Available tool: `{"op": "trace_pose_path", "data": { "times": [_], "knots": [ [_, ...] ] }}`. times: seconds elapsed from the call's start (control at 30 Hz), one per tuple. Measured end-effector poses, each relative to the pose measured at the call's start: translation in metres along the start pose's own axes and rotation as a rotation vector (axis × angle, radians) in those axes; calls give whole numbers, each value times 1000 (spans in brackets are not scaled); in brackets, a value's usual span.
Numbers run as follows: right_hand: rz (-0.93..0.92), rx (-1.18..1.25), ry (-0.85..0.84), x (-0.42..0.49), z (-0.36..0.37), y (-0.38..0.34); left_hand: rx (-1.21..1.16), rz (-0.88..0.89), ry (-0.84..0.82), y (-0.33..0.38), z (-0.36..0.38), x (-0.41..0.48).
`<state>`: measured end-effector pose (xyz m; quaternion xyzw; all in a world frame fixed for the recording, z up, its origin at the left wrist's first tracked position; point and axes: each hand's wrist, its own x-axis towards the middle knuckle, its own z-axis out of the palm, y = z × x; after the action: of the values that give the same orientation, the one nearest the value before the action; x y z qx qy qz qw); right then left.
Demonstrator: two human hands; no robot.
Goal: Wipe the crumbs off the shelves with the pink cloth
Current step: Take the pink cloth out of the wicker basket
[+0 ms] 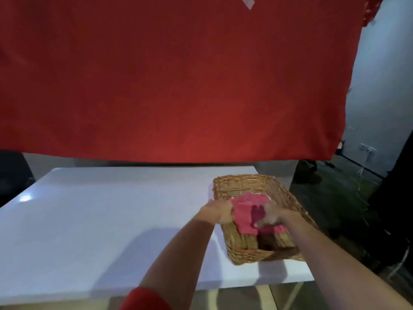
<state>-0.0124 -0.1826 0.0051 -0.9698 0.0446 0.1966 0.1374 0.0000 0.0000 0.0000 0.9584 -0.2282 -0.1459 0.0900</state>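
Note:
A pink cloth (pixel 243 212) lies crumpled inside a wicker basket (pixel 241 182) at the right end of a white table (pixel 89 215). My left hand (pixel 221 212) is closed on the basket's left rim and the cloth's left edge; which of the two it grips I cannot tell. Over the basket's right side, my right hand (pixel 271 214) pinches the cloth's right part, casting a dark shadow on the fabric. No shelves or crumbs are in view.
A large red fabric sheet (pixel 178 74) hangs across the upper view, hiding what is behind the table. Dark floor with cables (pixel 362 198) and a grey wall with a socket (pixel 367 148) lie to the right. The table's front edge is close to me.

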Motion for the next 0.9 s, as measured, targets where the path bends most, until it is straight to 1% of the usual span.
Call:
{"op": "trace_pose_path", "data": {
  "times": [0.13,0.23,0.27,0.3,0.37,0.53,0.6,0.67,0.73,0.8,0.87,0.9],
  "knots": [
    [72,-42,6,12,19,13,261,-97,31,11,17,18],
    [23,-28,53,16,16,12,511,-113,-48,26,16,21],
    [1,-9,80,15,12,12,576,-113,-51,31,17,21],
    [-25,10,104,16,11,12,621,-112,-54,35,19,20],
    [-58,25,141,15,9,10,615,-104,-23,40,20,17],
    [-71,254,234,14,-2,4,374,-98,141,34,13,16],
    [-53,369,283,11,-10,1,261,-111,144,33,10,16],
    [-45,475,360,8,-20,-2,98,-119,144,33,6,18],
    [-92,621,424,5,-27,-3,-31,-103,107,34,3,18],
    [-189,832,456,-4,-36,-11,-167,-54,42,29,4,24],
    [-310,966,466,-15,-51,-25,-454,24,-41,25,6,28],
    [-362,998,480,-21,-61,-33,-591,41,-49,24,7,29]
  ]
}}
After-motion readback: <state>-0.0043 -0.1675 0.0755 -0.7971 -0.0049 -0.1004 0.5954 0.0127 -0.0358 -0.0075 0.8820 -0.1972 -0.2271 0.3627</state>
